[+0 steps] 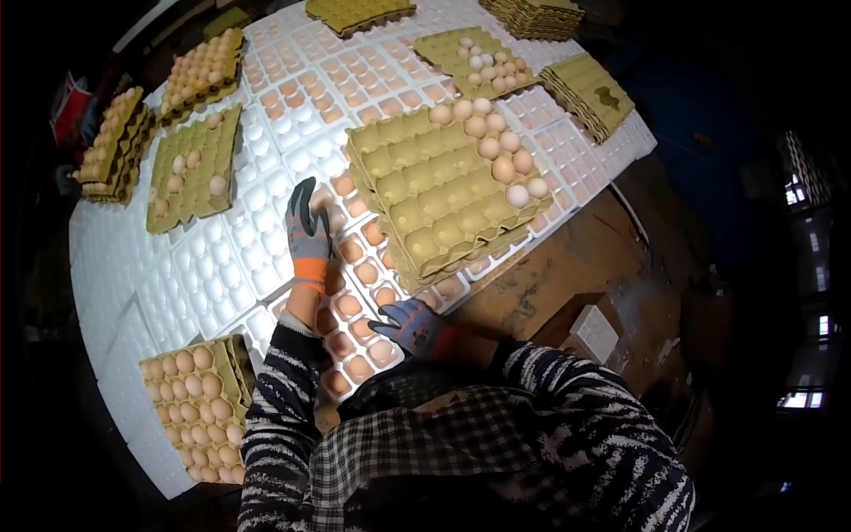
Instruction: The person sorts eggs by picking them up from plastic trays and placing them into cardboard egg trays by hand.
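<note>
My left hand [308, 235], in a grey glove with dark fingertips and an orange cuff, reaches over the left edge of a white plastic tray of brown eggs [348, 306]. Its fingers stretch away from me, and I see nothing held in them. Lower down, my right hand [415, 328], in a similar glove, hovers by the near eggs with its fingers apart, close to a pale egg [381, 353]. Just beyond it lies a large pulp egg tray [417, 182], with eggs along its far and right sides and bare cups elsewhere.
White plastic trays [208, 266] cover the table, many with eggs. Partly filled pulp trays lie at the left [197, 191] and back [443, 49]. Stacked egg-filled trays [191, 403] stand at the near left. Stacked pulp trays [585, 89] stand at the right edge.
</note>
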{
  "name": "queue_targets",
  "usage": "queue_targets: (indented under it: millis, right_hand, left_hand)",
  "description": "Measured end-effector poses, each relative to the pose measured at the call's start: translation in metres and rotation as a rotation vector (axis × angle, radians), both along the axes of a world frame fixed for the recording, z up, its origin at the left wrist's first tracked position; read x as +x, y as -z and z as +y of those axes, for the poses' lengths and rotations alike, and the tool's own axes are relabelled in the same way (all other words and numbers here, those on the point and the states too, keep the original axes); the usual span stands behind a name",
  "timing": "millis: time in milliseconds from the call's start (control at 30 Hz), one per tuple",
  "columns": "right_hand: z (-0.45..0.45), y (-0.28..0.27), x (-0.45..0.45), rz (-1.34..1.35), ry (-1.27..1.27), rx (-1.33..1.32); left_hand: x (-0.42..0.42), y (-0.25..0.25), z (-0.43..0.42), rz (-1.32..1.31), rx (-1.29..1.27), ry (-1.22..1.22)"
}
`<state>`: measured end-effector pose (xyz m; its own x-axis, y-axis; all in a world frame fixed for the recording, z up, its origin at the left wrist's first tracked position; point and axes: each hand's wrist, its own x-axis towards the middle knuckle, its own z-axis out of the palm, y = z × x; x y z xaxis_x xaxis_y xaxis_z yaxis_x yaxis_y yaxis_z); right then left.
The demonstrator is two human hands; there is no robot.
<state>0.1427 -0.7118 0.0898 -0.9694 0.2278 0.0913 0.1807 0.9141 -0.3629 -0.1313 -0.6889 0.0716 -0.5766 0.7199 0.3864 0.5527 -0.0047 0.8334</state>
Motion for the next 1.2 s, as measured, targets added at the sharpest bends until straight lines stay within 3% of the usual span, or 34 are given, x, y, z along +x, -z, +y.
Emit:
queue_targets:
  millis: [100,167,200,267,333,400,433,467,600,667,733,800,867,900,933,1000,1033,1067,1133,1167,1200]
  right_hand:
    - [0.016,-0.004,0.010,-0.021,-0.135,-0.187]
    - [0.052,-0.071,0.029,0.251,-0.134,-0.094]
    - [0.071,-0.098,0.042,0.268,0.074,-0.190]
    - [0.130,-0.124,0.069,0.432,0.269,0.137]
    - [0.184,-0.131,0.101,0.268,0.499,0.263]
    - [0.223,-0.117,0.127,0.023,0.498,0.235]
    - [0.235,-0.111,0.129,-0.177,0.505,0.142]
    - [0.242,-0.105,0.134,-0.170,0.510,0.142]
    - [0.257,-0.108,0.144,-0.174,0.526,0.020]
    - [0.270,-0.105,0.153,0.388,0.589,-0.768]
    - [0.285,-0.115,0.151,0.548,0.603,-1.088]
    - [0.295,-0.117,0.133,0.293,0.512,-0.564]
    - [0.299,-0.099,0.113,0.029,0.527,-0.159]
    - [0.299,-0.099,0.104,-0.068,0.576,-0.130]
    - [0.303,-0.101,0.104,-0.065,0.565,-0.132]
    - [0.316,-0.104,0.111,0.066,0.417,-0.191]
    - [0.321,-0.108,0.115,0.217,0.391,-0.370]
    - [0.321,-0.114,0.122,0.290,0.543,-0.701]
    - [0.328,-0.125,0.118,0.617,0.437,-1.060]
    - [0.333,-0.135,0.113,0.396,0.546,-0.909]
    - [0.347,-0.123,0.107,0.394,0.540,-0.918]
  left_hand:
    - [0.036,-0.050,0.006,0.005,0.030,0.135]
    - [0.063,-0.089,0.017,0.036,-0.013,0.306]
    - [0.078,-0.107,0.023,0.043,-0.060,0.387]
    - [0.108,-0.125,0.044,0.194,-0.089,0.525]
    - [0.143,-0.127,0.073,0.349,-0.193,0.617]
    - [0.180,-0.114,0.103,0.532,-0.279,0.638]
    - [0.198,-0.122,0.119,0.588,-0.441,0.674]
    - [0.211,-0.129,0.133,0.642,-0.603,0.705]
    - [0.226,-0.113,0.154,0.722,-0.599,0.617]
    - [0.206,-0.116,0.149,0.184,-0.365,0.623]
    - [0.184,-0.098,0.158,-0.206,-0.066,0.576]
    - [0.168,-0.084,0.172,-0.245,-0.241,0.586]
    - [0.190,-0.121,0.168,0.432,-0.531,0.451]
    - [0.201,-0.127,0.169,0.614,-0.705,0.457]
    - [0.205,-0.125,0.178,0.648,-0.837,0.493]
    - [0.206,-0.132,0.178,0.548,-0.805,0.462]
    - [0.201,-0.132,0.176,0.547,-0.812,0.455]
    - [0.190,-0.132,0.173,0.274,-0.688,0.464]
    - [0.172,-0.124,0.170,-0.143,-0.377,0.438]
    - [0.160,-0.118,0.173,-0.059,-0.282,0.488]
    - [0.150,-0.116,0.179,0.022,-0.188,0.536]
